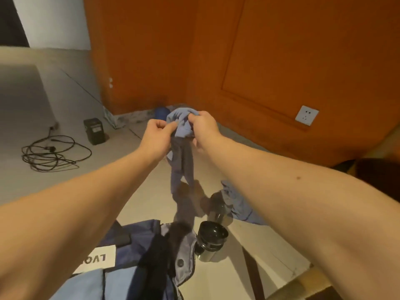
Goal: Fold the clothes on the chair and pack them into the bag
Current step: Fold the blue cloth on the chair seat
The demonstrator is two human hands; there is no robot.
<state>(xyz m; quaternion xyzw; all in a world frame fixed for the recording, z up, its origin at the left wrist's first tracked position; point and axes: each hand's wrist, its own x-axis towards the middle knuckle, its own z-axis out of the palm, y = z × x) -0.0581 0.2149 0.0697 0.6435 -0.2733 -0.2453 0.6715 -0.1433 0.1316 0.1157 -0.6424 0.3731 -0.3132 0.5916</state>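
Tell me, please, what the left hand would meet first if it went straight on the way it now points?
Probably the bunched blue garment that it pinches: the left hand points forward and rightward into it, with the right hand gripping the same garment just beyond. Depth is hard to judge here.

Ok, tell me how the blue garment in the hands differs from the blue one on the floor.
The held garment is pinched at its top by the left hand and right hand; the floor garment is touched by neither. The held garment hangs long and narrow; the floor garment lies crumpled beside a dark bottle. Both are blue cloth, unfolded, outside the bag.
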